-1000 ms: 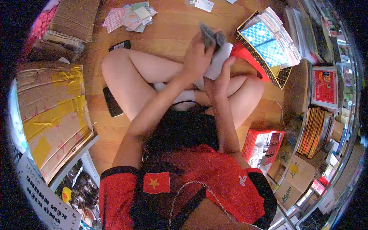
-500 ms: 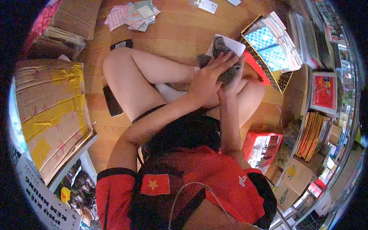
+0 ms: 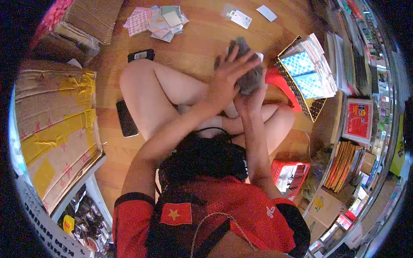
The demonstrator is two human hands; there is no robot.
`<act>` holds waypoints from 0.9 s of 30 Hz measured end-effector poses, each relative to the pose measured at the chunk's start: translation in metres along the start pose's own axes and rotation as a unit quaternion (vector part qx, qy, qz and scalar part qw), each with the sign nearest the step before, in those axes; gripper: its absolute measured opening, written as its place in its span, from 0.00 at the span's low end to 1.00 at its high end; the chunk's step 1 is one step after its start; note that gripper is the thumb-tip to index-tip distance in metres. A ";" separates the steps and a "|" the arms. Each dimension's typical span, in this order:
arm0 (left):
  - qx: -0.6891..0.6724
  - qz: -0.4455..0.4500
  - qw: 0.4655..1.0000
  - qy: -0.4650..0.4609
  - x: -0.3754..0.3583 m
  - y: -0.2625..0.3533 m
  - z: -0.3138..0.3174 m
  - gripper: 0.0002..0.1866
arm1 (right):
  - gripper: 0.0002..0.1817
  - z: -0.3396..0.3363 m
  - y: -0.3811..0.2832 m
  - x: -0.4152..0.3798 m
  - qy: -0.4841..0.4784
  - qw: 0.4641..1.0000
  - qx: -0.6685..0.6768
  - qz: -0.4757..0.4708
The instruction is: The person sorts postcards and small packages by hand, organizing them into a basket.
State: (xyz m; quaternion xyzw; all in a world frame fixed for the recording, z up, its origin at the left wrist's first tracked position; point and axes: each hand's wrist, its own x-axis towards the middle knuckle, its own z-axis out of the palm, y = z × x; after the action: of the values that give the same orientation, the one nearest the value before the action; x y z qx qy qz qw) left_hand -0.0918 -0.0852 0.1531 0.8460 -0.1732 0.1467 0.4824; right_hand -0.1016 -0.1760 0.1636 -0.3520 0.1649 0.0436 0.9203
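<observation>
A dark grey, soft-looking cloth [image 3: 249, 81] lies over my right hand [image 3: 254, 99], blurred by motion. Its fingers are mostly hidden, but the hand supports the cloth from below. My left hand [image 3: 228, 75] rests on top of the cloth with fingers spread. A bit of something white [image 3: 260, 56] shows behind the cloth's upper right edge. Both hands are above my crossed legs.
Right of my hands, a black and gold box [image 3: 317, 112] holds blue-checked packets [image 3: 297, 64], beside a red item [image 3: 282, 88]. Patterned papers [image 3: 140, 21] and cards [image 3: 241, 19] lie on the floor. A phone [image 3: 127, 118], cartons [image 3: 56, 129], a red basket [image 3: 278, 165] and shelves flank my legs.
The cloth and both hands have moved slightly left, and less of the white item shows. My left hand's fingers have spread more widely. The whole view has shifted a little.
</observation>
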 end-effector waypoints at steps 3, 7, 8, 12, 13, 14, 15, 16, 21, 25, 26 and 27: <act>-0.112 -0.055 0.991 0.045 0.025 -0.027 -0.008 0.34 | 0.24 0.014 0.004 -0.003 0.011 0.994 0.027 0.104; -0.017 -0.038 0.999 0.022 -0.016 -0.013 0.007 0.34 | 0.27 -0.012 0.002 0.026 -0.060 0.996 -0.011 0.068; -0.016 -0.037 0.999 0.014 -0.020 -0.014 0.008 0.34 | 0.28 -0.022 0.002 0.034 -0.088 0.995 -0.030 0.044; 0.021 -0.006 0.999 0.031 0.000 -0.016 -0.004 0.33 | 0.29 0.006 0.012 0.022 -0.050 0.996 0.026 0.073; 0.030 0.003 0.998 0.046 0.010 -0.023 -0.006 0.33 | 0.30 0.012 0.016 0.018 -0.015 0.998 -0.031 0.044; 0.041 0.012 0.997 0.060 0.020 -0.032 -0.007 0.32 | 0.29 0.015 0.016 0.014 -0.012 0.996 -0.026 0.081; -0.032 -0.005 0.996 0.078 0.029 -0.043 -0.009 0.30 | 0.29 0.017 0.016 0.012 -0.009 0.993 -0.021 0.118; -0.039 -0.012 0.995 0.095 0.025 -0.045 -0.008 0.31 | 0.29 0.021 0.016 0.009 -0.004 0.988 -0.014 0.155; 0.018 -0.019 0.998 0.053 -0.013 -0.015 -0.007 0.33 | 0.31 -0.002 0.003 0.037 -0.087 0.992 -0.030 0.082; 0.036 0.033 0.997 0.052 0.000 -0.028 -0.012 0.33 | 0.31 0.004 0.015 0.032 -0.042 0.994 0.036 0.099; 0.050 0.055 0.996 0.046 0.008 -0.035 -0.016 0.33 | 0.31 0.007 0.014 0.032 -0.041 0.993 0.025 0.108; 0.074 0.061 0.995 0.042 0.015 -0.042 -0.018 0.32 | 0.31 0.011 0.014 0.034 -0.041 0.992 0.015 0.118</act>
State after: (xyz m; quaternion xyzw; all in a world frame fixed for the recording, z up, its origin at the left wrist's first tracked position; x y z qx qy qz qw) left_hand -0.0612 -0.0521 0.1363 0.8603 -0.1930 0.2233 0.4156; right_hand -0.0694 -0.1596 0.1513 -0.3144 0.1683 0.1642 0.9197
